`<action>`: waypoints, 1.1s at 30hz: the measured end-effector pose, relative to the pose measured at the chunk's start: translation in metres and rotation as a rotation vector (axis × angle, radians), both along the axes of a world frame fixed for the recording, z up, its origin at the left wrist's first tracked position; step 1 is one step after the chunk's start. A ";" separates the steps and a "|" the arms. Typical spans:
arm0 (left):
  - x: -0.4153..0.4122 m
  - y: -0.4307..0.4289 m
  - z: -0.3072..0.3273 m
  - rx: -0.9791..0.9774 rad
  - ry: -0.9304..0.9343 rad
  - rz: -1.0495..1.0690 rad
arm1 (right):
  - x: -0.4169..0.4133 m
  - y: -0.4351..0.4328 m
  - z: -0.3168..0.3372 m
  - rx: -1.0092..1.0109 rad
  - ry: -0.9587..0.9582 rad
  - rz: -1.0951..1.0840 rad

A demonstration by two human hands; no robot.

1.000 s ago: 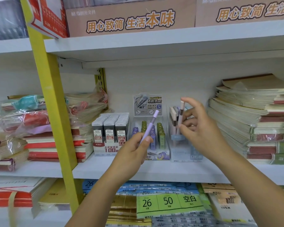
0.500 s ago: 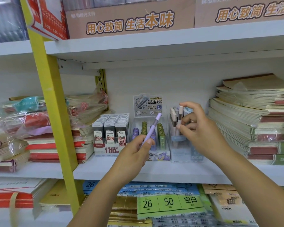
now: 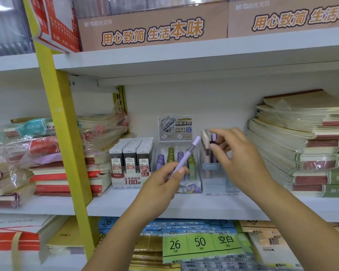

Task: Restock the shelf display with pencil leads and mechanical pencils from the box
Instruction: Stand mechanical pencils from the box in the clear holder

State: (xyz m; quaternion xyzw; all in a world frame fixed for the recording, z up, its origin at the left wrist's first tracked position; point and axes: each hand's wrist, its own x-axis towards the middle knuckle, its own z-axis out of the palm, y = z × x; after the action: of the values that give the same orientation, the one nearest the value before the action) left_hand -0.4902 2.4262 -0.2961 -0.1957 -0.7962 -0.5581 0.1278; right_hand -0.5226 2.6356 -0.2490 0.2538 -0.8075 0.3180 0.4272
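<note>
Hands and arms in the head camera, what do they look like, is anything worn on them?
The left hand and right hand are bare, with short plain nails: no gloves, rings, watch or bracelet show. The left forearm and right forearm are uncovered to the picture's edge; no sleeve is in view.

Gripped lilac mechanical pencil (image 3: 186, 156) in left hand (image 3: 160, 186), slanted up toward right, in front of tube-lead display (image 3: 171, 153). Pinched top of standing pencil (image 3: 213, 138) in clear holder (image 3: 213, 184) between thumb and index of right hand (image 3: 241, 159). Noted lead-box tray (image 3: 131, 178) just left of display, all on white shelf (image 3: 125, 204); notebook stacks (image 3: 311, 153) at right, yellow post (image 3: 61, 133) at left.
</note>
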 end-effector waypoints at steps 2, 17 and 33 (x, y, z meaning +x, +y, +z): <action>0.002 0.004 0.002 -0.005 0.012 -0.010 | 0.009 0.002 0.007 -0.166 -0.082 0.116; -0.005 0.046 0.002 -0.461 0.518 0.457 | 0.018 0.046 0.028 -0.367 0.040 0.161; -0.018 0.041 -0.020 -0.542 0.552 0.387 | -0.010 0.019 0.003 -0.028 -0.026 -0.022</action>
State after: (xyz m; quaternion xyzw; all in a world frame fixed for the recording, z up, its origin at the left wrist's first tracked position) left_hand -0.5078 2.4671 -0.3158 -0.2114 -0.8719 -0.2212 0.3822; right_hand -0.5321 2.6548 -0.2459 0.2345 -0.8113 0.3279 0.4235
